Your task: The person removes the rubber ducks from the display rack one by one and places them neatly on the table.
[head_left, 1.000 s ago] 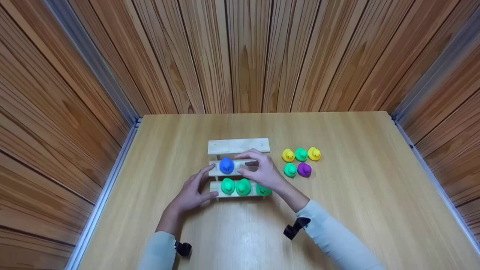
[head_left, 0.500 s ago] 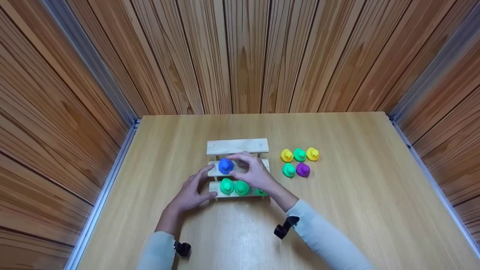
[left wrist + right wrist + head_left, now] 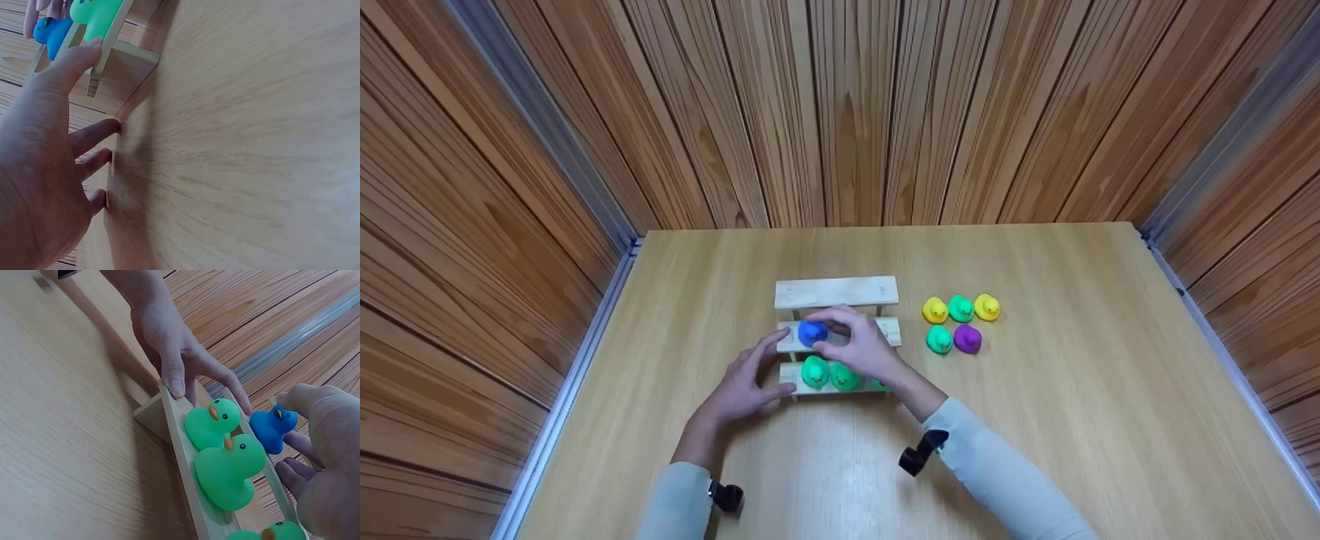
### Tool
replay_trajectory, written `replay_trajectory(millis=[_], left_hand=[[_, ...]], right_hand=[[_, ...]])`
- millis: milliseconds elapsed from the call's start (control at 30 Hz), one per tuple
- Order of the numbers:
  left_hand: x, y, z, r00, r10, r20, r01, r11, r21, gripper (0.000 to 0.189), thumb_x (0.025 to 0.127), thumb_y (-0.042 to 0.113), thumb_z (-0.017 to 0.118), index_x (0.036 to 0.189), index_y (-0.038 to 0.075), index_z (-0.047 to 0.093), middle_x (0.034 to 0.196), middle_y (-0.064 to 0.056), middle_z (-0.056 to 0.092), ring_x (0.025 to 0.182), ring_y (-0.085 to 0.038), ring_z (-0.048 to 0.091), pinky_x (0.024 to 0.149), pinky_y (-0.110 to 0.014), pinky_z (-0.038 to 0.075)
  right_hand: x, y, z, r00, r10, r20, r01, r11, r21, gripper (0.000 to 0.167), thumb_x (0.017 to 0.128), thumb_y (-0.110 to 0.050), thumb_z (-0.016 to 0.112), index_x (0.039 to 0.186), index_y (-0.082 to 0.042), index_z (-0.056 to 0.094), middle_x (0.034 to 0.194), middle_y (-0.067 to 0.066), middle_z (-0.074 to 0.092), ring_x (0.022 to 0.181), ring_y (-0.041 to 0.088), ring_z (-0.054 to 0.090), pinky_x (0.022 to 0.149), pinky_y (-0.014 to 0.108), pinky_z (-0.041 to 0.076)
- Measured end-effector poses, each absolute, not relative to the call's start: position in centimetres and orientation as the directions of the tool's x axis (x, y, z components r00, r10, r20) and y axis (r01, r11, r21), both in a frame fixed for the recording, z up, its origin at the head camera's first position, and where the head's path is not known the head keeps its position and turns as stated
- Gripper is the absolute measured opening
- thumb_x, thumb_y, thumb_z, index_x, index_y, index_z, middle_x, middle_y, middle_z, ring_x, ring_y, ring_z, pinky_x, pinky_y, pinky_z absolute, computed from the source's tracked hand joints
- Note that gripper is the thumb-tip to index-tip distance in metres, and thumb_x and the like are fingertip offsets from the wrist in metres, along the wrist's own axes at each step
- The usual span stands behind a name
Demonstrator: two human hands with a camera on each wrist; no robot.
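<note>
A stepped wooden stand (image 3: 836, 289) with three tiers stands on the table. My left hand (image 3: 744, 386) is at its left end, thumb touching the lowest step and a stretched index finger reaching the middle step; its other fingers are spread low beside the stand in the left wrist view. A blue rubber duck (image 3: 811, 332) sits at the left of the middle step. My right hand (image 3: 861, 345) pinches this duck from the right, thumb and fingertips against it in the right wrist view. Green rubber ducks (image 3: 228, 475) line the lowest step, the rightmost partly hidden by my right hand.
Right of the stand, several loose ducks lie on the table: two yellow ducks (image 3: 988, 307), two green ducks (image 3: 939, 340) and a purple duck (image 3: 967, 339). Wood-panelled walls (image 3: 855, 112) with metal corner rails (image 3: 562, 427) surround the table (image 3: 1072, 360).
My right hand has moved left along the middle step and closed on the blue duck, which has turned slightly. The left hand has stayed at the stand's left end.
</note>
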State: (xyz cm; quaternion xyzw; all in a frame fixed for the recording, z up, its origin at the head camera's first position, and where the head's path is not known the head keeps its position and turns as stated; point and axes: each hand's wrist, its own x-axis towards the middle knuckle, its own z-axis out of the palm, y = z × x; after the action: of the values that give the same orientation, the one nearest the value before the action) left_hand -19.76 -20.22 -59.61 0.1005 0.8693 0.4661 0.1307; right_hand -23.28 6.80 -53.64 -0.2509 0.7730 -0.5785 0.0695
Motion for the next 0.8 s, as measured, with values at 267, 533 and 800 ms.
replay_trajectory(millis=[267,533,800], left_hand=[[-19.68,-20.20,-59.51,-0.946,0.286,-0.154,0.029,0.547,0.837,0.089,0.098,0.049,0.087,0.165,0.068,0.031,0.181,-0.008,0.046,0.172,-0.043,0.030,0.135,-0.083,0.020],[-19.62,-20.06,-59.32,-0.947,0.281,-0.157,0.021,0.542,0.840,0.088,0.098,0.049,0.087,0.164,0.069,0.031,0.180,-0.008,0.046,0.171,-0.042,0.031,0.134,-0.084,0.022],[-19.58,-20.13,-59.33,-0.947,0.289,-0.142,0.039,0.542,0.839,0.089,0.098,0.048,0.088,0.165,0.067,0.032,0.184,-0.005,0.041,0.173,-0.042,0.030,0.135,-0.083,0.022]], right_hand=[[-23.20,6.69,-53.47,-0.876,-0.454,0.164,-0.296,0.237,-0.925,0.037,0.103,-0.005,0.080,0.140,-0.006,0.077,0.142,0.019,0.072,0.142,0.038,0.069,0.125,0.048,0.055],[-23.24,6.62,-53.43,-0.876,-0.447,0.183,-0.320,0.255,-0.913,0.033,0.101,-0.004,0.082,0.134,-0.004,0.079,0.137,0.019,0.074,0.137,0.037,0.071,0.124,0.050,0.057],[-23.07,6.47,-53.70,-0.891,-0.418,0.175,-0.305,0.267,-0.914,0.026,0.102,-0.009,0.084,0.127,-0.008,0.080,0.132,0.016,0.076,0.131,0.034,0.073,0.120,0.051,0.059]])
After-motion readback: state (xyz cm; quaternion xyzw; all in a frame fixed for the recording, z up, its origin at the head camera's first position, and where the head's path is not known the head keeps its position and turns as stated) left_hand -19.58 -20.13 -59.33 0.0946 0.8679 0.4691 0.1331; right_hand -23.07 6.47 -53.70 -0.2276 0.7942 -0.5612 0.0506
